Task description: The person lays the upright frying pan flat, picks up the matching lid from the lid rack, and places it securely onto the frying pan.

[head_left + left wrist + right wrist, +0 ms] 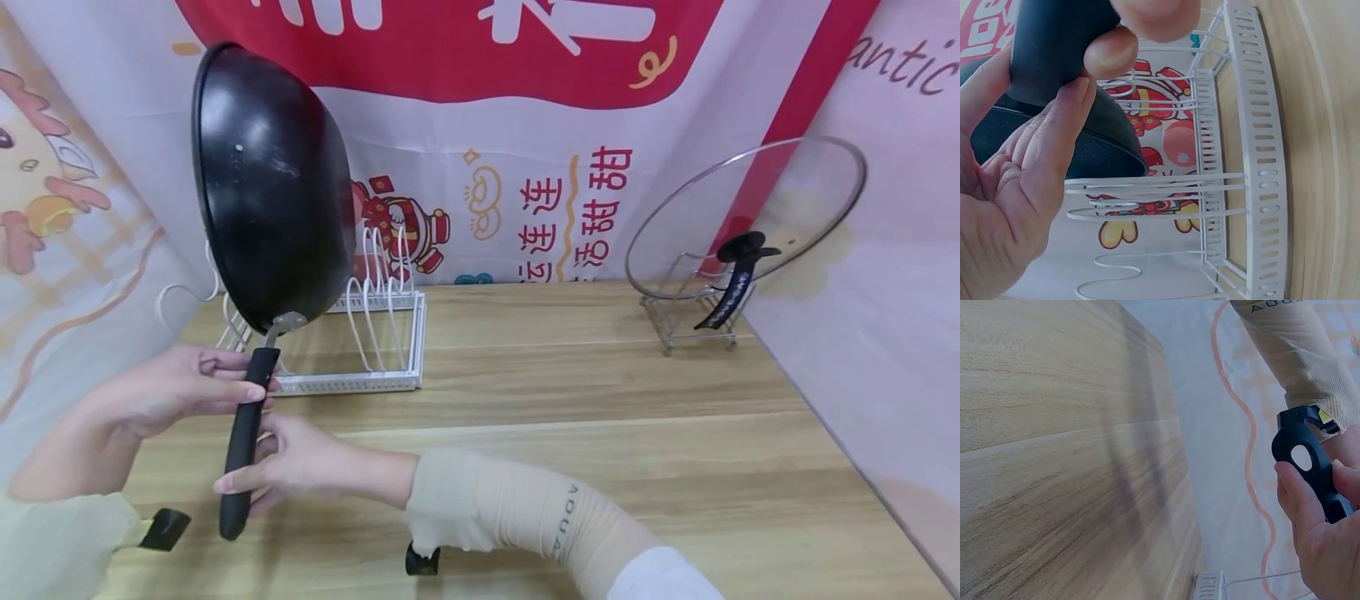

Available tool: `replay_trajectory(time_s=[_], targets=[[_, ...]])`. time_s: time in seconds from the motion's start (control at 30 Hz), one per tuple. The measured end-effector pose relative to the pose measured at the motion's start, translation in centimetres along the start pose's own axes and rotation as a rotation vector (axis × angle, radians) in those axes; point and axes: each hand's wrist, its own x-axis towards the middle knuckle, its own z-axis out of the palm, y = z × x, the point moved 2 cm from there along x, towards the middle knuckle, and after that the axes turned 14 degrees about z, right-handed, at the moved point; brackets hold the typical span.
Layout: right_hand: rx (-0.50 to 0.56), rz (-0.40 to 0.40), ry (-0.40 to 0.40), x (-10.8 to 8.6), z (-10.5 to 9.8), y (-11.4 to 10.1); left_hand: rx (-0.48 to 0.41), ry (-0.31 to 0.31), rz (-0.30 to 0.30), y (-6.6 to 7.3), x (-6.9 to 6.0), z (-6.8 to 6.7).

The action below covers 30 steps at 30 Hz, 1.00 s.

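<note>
A black wok (273,183) is held up on its side above the left part of a white wire rack (345,382), its dark outer surface facing the head camera. My left hand (176,385) pinches the upper part of its black handle (243,442), close to the metal neck. Lower on the same handle, near the end, my right hand (296,458) grips with thumb and fingers. The left wrist view has the wok (1104,137) beside the rack's wire loops (1154,184). In the right wrist view the handle's end with its hanging hole (1304,456) shows between the right fingers.
At the back right, a glass lid (750,217) with a black knob handle leans in a small wire stand (690,325). Printed cloth (480,133) hangs behind the wooden table (600,417) and along both sides. Upright white wire dividers (378,321) stand on the rack.
</note>
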Motion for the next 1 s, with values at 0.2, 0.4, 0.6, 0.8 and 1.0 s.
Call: replay_trajectory(time_s=[0.2,0.4,0.6,0.8,1.0], targets=[[-0.015,-0.01,-0.002,0.0,-0.2,-0.4,-0.041,0.017,0.01,0.2,0.3,0.1],[0.001,-0.017,-0.009,-0.2,-0.6,-0.9,-0.063,0.051,0.001,0.3,0.6,0.3],[-0.018,-0.025,-0.013,-0.4,-0.8,-1.1,-0.085,0.053,0.039,0.4,0.8,0.5],[-0.014,-0.03,-0.026,-0.6,-0.9,-1.6,-0.06,0.084,0.053,0.8,0.9,0.6],[-0.027,-0.023,-0.042,-0.9,-1.1,-1.9,-0.042,0.094,0.039,1.2,1.1,0.8]])
